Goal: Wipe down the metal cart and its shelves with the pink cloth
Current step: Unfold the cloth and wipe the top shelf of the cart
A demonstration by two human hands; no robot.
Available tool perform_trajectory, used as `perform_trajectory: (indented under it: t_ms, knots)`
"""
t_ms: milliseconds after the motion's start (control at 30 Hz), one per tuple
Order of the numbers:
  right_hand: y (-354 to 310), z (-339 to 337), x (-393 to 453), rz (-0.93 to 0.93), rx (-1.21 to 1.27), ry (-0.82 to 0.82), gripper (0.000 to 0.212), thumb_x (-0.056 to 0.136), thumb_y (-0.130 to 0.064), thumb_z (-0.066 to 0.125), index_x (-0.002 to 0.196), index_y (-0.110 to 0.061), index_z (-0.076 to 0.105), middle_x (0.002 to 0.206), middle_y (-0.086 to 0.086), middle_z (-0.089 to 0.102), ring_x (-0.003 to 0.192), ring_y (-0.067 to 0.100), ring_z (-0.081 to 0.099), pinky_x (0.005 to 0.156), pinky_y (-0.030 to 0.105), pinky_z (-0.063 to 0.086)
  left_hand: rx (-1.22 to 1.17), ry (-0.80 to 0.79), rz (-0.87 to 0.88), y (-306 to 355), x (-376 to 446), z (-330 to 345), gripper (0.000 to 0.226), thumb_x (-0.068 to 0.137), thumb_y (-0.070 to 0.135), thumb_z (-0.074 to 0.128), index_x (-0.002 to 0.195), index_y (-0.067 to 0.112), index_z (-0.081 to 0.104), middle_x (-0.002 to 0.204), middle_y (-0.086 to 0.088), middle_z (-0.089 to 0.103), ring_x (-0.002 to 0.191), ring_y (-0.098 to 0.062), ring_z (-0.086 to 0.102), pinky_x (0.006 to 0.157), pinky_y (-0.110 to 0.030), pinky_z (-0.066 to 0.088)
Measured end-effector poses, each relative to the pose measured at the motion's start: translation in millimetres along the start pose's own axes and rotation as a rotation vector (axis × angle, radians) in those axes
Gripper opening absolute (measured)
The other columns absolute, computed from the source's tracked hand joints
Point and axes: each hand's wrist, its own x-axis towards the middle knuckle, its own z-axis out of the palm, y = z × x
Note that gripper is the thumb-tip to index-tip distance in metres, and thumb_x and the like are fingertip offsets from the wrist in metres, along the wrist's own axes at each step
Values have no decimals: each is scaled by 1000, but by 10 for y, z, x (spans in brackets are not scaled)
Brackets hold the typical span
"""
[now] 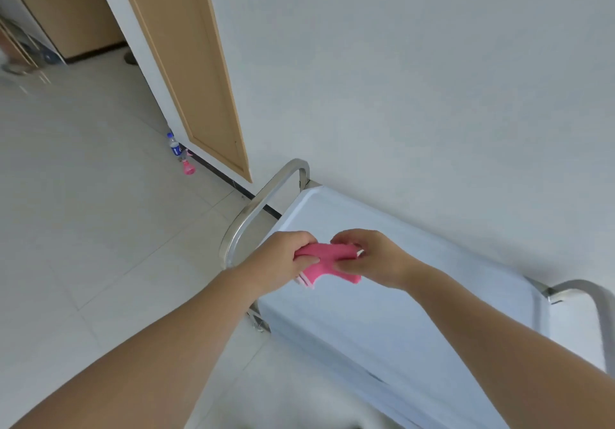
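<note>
With the left hand (pixel 283 259) and right hand (pixel 369 257) both pinching the pink cloth (pixel 327 262) above the metal cart (pixel 382 295), apparently folding it, form 1 flat pad before wiping the top.

A metal cart (pixel 382 295) stands against a white wall (pixel 416 79), its pale, flat top (pixel 432 312) bare where visible, curved steel handles at its far-left (pixel 256 210) and near-right (pixel 592 298) ends. It sits on a light tiled floor (pixel 83 212), where a water bottle (pixel 173 144) and a pink spray bottle (pixel 187 164) stand by the far baseboard.
</note>
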Motion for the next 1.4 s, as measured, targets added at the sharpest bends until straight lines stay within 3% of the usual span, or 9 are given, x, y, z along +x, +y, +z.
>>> perform_trajectory:
  t_ms: [133, 400, 867, 967, 1100, 1167, 1233, 1300, 1400]
  knots:
    - [68, -165, -23, -23, -44, 11, 10, 76, -21, 68, 81, -28, 63, 70, -9, 61, 60, 6, 52, 55, 24, 43, -24, -4, -3, 155, 112, 87, 8, 88, 21, 61, 91, 28, 60, 71, 13, 57, 60, 2, 51, 55, -10, 38]
    - [-31, -324, 208, -49, -110, 107, 25, 77, -11, 72, 71, -31, 58, 59, -21, 56, 57, 2, 47, 55, 16, 40, 161, -36, 10, 186, 332, -195, 5, 88, 22, 63, 91, 23, 59, 72, 6, 57, 63, -10, 53, 58, -24, 42]
    - [-232, 51, 911, 12, 148, 297, 27, 81, -1, 64, 99, -19, 72, 95, 4, 71, 84, 22, 64, 74, 35, 51, 110, -7, 187, -335, 910, -650, 3, 88, 18, 60, 88, 19, 57, 61, 13, 51, 54, 2, 50, 48, -13, 34]
    - [-167, 52, 1032, 1, 61, 282, 31, 81, -3, 60, 89, -31, 71, 78, -4, 69, 66, 12, 55, 59, 22, 44, 161, -8, 197, -459, 1063, -659, 4, 88, 18, 59, 92, 20, 58, 65, 13, 52, 60, -5, 51, 54, -20, 37]
    - [-7, -158, 1315, 104, -126, 261, 53, 77, 2, 49, 83, -47, 66, 78, -7, 68, 64, 14, 53, 55, 25, 43, 231, -16, 109, -648, 1244, -662, 15, 89, 15, 57, 104, 18, 53, 87, 6, 60, 81, -19, 59, 69, -30, 48]
    - [90, -307, 1493, 151, -218, 275, 50, 75, 0, 41, 85, -41, 68, 76, -6, 67, 64, 18, 56, 54, 27, 43, 271, -35, -2, -742, 1317, -647, 27, 90, 14, 52, 116, 18, 49, 110, 3, 60, 98, -19, 59, 83, -36, 49]
    - [172, -449, 1714, 197, -303, 289, 34, 73, -28, 36, 85, -26, 68, 75, 1, 66, 68, 25, 58, 56, 29, 45, 330, -55, -74, -815, 1378, -599, 34, 91, 14, 46, 125, 20, 45, 120, 3, 57, 103, -20, 58, 87, -36, 48]
    - [320, -572, 1985, 210, -386, 273, 63, 60, -55, 23, 85, -15, 64, 78, 8, 64, 71, 29, 57, 58, 34, 47, 374, -80, -114, -871, 1450, -509, 36, 92, 15, 43, 128, 22, 43, 122, 2, 57, 101, -21, 58, 84, -35, 48]
    - [652, -687, 2399, 247, -509, 236, 34, 76, -33, 30, 83, -16, 59, 76, 7, 60, 68, 27, 54, 54, 30, 38, 384, -99, -158, -954, 1605, -326, 36, 93, 15, 41, 128, 21, 44, 124, 2, 56, 99, -23, 59, 83, -37, 49]
